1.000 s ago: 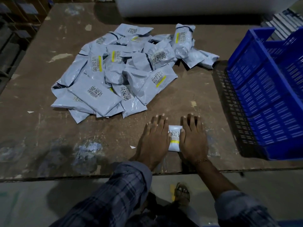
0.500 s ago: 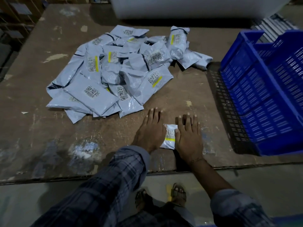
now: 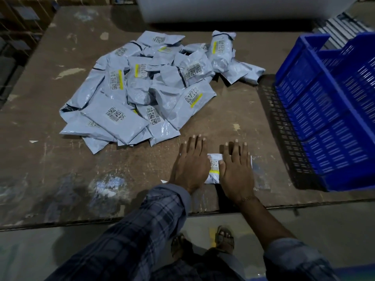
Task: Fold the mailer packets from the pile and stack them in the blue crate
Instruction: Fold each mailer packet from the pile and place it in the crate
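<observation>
Our left hand (image 3: 190, 167) lies flat, fingers straight and together, palm down on one side of a small mailer packet (image 3: 214, 169); our right hand (image 3: 237, 171) mirrors it on the other side, fingers straight, the thumb resting against the label. Neither hand curls around anything: both are pressing. The packet sits on the table (image 3: 60, 179) near its front edge, only a narrow strip with a barcode and a yellow stripe showing between our palms. It looks folded down small, and we judge this is the creasing press before it goes to the crate.

The film is thin, glossy plastic, so we expect it to be light, soft and slippery, and likely to spring open once the pressure lifts. Best to take it by the folded edges, pinching across the layers so they stay together.

Farther out, the pile (image 3: 142, 88) of grey packets spreads across the middle of the table, well apart from our hands. The blue crate (image 3: 328, 110) stands on the right; what shows of its inside holds no packets.
</observation>
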`<state>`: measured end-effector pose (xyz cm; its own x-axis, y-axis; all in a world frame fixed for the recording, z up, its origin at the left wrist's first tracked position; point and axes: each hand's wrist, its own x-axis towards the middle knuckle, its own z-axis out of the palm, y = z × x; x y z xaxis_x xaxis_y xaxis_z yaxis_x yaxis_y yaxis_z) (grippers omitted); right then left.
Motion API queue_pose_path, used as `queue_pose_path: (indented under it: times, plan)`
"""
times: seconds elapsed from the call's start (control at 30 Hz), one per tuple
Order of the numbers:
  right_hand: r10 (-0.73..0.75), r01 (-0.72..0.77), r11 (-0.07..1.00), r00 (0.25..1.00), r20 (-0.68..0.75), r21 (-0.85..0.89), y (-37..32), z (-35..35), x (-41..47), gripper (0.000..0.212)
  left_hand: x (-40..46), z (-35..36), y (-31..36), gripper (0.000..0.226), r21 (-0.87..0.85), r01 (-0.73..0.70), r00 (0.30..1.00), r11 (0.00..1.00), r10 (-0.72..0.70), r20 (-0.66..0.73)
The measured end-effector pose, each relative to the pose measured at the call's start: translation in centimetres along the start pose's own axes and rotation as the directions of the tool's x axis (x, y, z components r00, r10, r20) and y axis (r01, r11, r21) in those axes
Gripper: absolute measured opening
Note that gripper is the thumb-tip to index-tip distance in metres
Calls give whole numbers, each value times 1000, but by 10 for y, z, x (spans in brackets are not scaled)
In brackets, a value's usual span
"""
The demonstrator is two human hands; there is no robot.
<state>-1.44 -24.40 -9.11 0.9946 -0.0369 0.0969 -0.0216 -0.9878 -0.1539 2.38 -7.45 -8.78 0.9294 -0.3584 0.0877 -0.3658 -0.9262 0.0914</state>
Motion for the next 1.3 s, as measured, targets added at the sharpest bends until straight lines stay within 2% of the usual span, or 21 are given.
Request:
queue_pose_path:
  times: [0.17, 0.33, 0.4, 0.5, 0.63, 0.8, 0.9, 0.97, 1.07, 1.13, 1.2, 1.3]
  plan:
    - [-31, 30, 999, 999, 40, 10, 6, 0, 3, 60, -7, 0, 6, 63, -32, 16, 1000, 999, -17, -27]
    - [59, -61, 998, 995, 84, 24, 5, 5, 29, 64, -32, -4, 11, 62, -7, -165, 986, 986, 164, -37]
    - [60, -60, 998, 996, 69, -4, 3, 4, 25, 62, -28, -4, 6, 61, -14, -189, 981, 982, 189, -40]
    - [3, -3, 1000, 1000, 7, -4, 3, -1, 6, 61, -14, -5, 1, 62, -52, -120, 993, 991, 119, -17]
    - [35, -34, 999, 999, 16, -19, 0, 3, -8, 62, -13, 1, 8, 64, -30, 2, 1000, 1000, -2, -24]
    - [0, 5, 999, 995, 96, -54, 6, 2, 9, 64, -26, 3, 17, 64, 12, -94, 995, 996, 94, -20]
    - [11, -8, 1000, 995, 98, -30, 5, 0, 8, 65, -25, 2, 8, 65, -18, -143, 990, 990, 143, 10]
    - [16, -14, 1000, 997, 71, -18, 2, -1, 0, 65, -19, 1, 1, 65, -62, -74, 997, 995, 76, 25]
    - [34, -35, 999, 998, 59, 10, -3, -3, -23, 65, -10, -2, 1, 65, -195, 155, 988, 968, -151, 38]
    - [50, -54, 998, 996, 72, 45, -4, -6, -28, 67, -7, -3, 4, 65, -183, 223, 975, 957, -224, 16]
    - [92, -103, 990, 990, 104, 98, -2, -7, -15, 71, -9, -3, 8, 64, -108, 177, 983, 978, -181, -28]
    - [137, -139, 990, 986, 94, 13, -1, -1, 6, 70, -19, -4, 14, 65, -10, 68, 996, 998, -69, -65]
